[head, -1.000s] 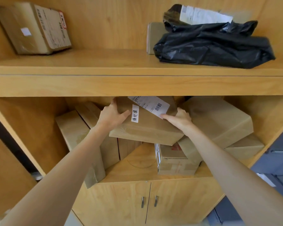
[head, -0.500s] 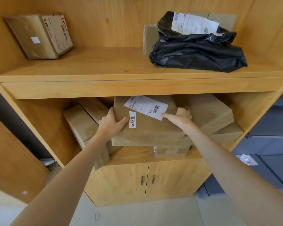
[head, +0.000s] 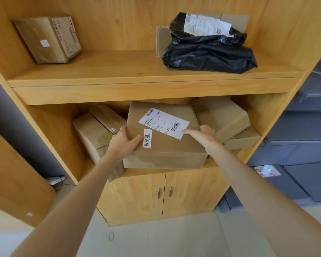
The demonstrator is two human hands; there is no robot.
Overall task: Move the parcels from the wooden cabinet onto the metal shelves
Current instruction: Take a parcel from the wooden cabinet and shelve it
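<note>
Parcels are mostly sitting in the cabinet [head: 156, 93]; left hand [head: 123, 143] and right hand [head: 202, 136] are gripping one box [head: 163, 145], fingers curled round its sides.

The cardboard box [head: 163, 138] at the centre of the lower shelf carries a small white sticker [head: 147, 138] with three bold black Chinese characters printed vertically, reading 待处退. At two o'clock from it on the same box, a white shipping label [head: 164, 123] shows barcodes and fine print too small to read. The box [head: 48, 38] at ten o'clock and the black bag [head: 209, 52] at one o'clock bear labels, also unreadable. A red-lettered sign [head: 267, 171] at four o'clock is blurred.
</note>
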